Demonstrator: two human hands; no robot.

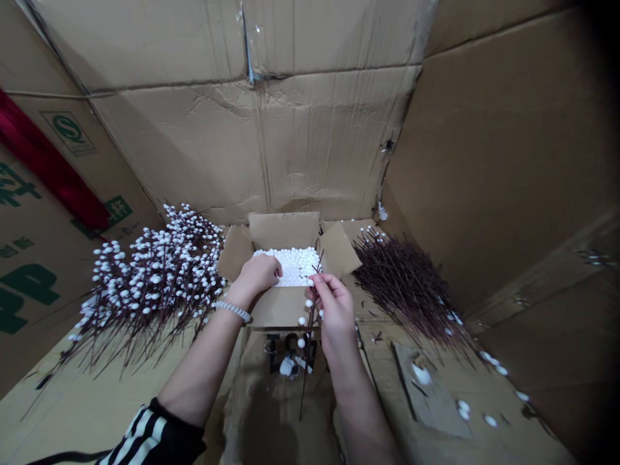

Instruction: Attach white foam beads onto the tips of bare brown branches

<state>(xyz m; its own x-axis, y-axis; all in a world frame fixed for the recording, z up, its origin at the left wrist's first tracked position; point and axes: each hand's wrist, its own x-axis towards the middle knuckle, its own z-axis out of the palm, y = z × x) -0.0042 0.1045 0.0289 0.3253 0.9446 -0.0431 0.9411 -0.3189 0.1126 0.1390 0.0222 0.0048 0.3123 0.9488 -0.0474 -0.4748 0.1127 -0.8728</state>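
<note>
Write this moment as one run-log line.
left hand: at white balls in open box; right hand: pinching twig bearing white balls; beside box: twig bundles

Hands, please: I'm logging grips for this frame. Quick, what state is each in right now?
Left hand: curled at the white balls in the box; whether it grips any cannot be told.
Right hand: closed, holding a dark twig.

Matt cardboard box point(278, 308) — smooth, matt balls point(290, 259) — rough, twiggy stems point(407, 284).
</note>
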